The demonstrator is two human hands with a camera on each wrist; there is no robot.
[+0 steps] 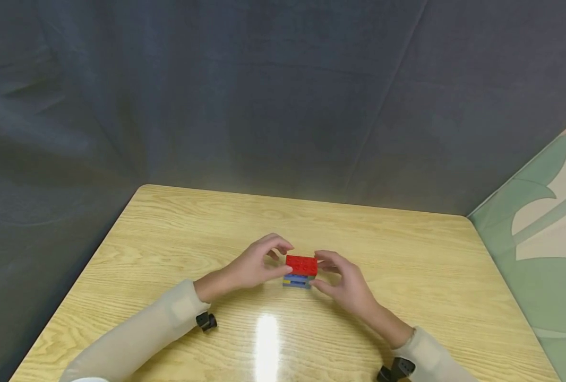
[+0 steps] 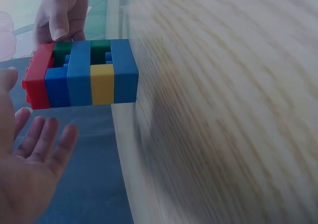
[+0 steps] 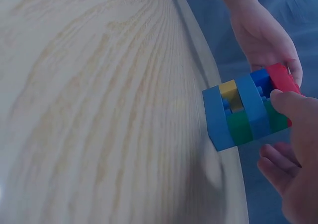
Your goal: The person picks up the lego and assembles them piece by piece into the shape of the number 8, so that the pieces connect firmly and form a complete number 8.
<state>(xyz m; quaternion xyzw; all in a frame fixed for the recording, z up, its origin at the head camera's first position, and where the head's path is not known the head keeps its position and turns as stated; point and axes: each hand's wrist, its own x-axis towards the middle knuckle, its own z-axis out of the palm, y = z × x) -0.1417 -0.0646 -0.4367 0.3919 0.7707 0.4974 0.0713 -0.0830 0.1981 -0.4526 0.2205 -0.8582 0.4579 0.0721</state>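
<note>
A small stack of toy building bricks stands on the wooden table between both hands. Its top is a red brick (image 1: pixel 302 264) with studs showing. Below come a dark blue brick (image 2: pixel 57 86) and a green one side by side, a lighter blue brick (image 2: pixel 79 80), a yellow brick (image 2: pixel 102 85) beside a green brick (image 3: pixel 240 128), and another lighter blue brick (image 2: pixel 125 72) at the bottom. At the stack's left is my left hand (image 1: pixel 259 265), thumb by the red brick, fingers loosely spread. My right hand (image 1: pixel 345 278) curves loosely about the right side, thumb near the front corner.
The light wooden table (image 1: pixel 192 223) has rounded far corners. Behind it and along the left hangs a dark curtain (image 1: pixel 264 106). A patterned green and cream panel (image 1: pixel 541 239) borders the right side. Black wrist cameras (image 1: pixel 206 321) sit at the cuffs.
</note>
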